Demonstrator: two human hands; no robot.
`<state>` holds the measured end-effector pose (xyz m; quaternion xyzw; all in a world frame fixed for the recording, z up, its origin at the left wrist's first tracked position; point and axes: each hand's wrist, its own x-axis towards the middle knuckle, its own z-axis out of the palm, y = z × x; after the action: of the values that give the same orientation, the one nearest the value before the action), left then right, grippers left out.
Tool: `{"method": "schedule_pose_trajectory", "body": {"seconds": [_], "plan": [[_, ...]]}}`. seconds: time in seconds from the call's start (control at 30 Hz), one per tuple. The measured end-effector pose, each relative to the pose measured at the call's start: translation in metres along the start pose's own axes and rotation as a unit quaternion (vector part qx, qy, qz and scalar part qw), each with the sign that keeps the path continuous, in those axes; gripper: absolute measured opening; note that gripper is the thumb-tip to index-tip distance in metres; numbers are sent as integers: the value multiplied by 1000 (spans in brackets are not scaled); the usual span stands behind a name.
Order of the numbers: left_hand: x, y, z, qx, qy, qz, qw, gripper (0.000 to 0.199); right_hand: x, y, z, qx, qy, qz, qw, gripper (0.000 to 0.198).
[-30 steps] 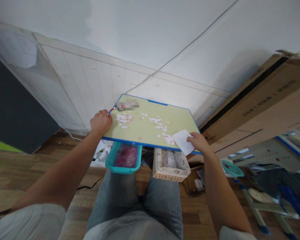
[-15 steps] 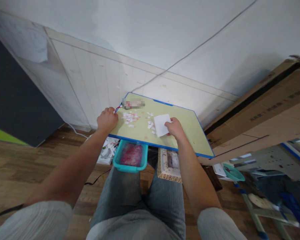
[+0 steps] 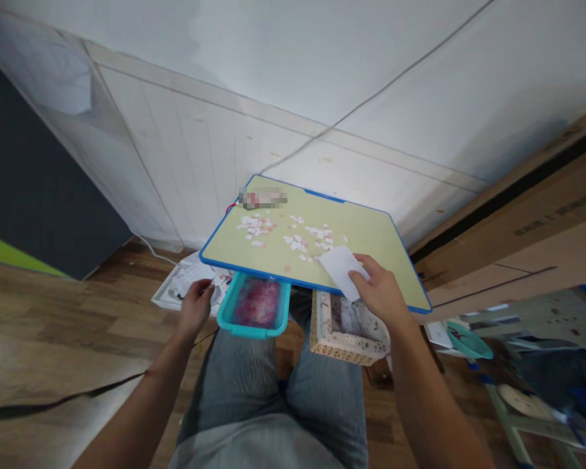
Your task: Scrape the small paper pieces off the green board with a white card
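My right hand pinches a white paper card between thumb and fingers. The card is tilted over the near edge of a pale yellow folding table with a blue rim. Small white and pinkish paper scraps lie beside the card in loose groups on the tabletop. Down to the left, my left hand hovers by a white tray, its fingertips drawn together. Whatever is between those fingers is too small to make out.
A teal tub with pinkish-red contents sits over my left thigh. A lined woven basket is under the right hand. A blurred-out object lies at the table's far left corner. Cardboard boxes lean at right.
My left hand has left the table's left edge and dropped to the white tray. My right hand has moved right and nearer to me with the card, exposing more scraps.
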<state>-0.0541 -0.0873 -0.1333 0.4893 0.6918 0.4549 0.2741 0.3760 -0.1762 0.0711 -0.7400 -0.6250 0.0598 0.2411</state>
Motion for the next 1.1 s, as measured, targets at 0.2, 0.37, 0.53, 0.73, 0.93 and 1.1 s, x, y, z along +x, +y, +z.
{"method": "schedule_pose_trajectory", "body": {"seconds": [0.2, 0.37, 0.53, 0.73, 0.93, 1.1], "plan": [[7, 67, -26, -9, 152, 129, 980, 43, -7, -51, 21, -101, 6, -13, 995, 48], [-5, 145, -25, 30, 109, 273, 955, 40, -11, -49, 28, -72, 3, -25, 997, 46], [-69, 146, -28, 47, 4, 338, 940, 39, -26, -42, 36, -11, 7, -40, 999, 42], [-24, 150, -29, 135, 38, 296, 945, 46, -27, -74, 41, -18, -23, -44, 999, 40], [72, 179, 22, 154, 53, 244, 956, 45, -17, -90, 39, -64, -25, -42, 997, 40], [131, 187, 56, 114, 74, 165, 977, 46, -36, -86, 41, -11, -42, -89, 995, 37]]}}
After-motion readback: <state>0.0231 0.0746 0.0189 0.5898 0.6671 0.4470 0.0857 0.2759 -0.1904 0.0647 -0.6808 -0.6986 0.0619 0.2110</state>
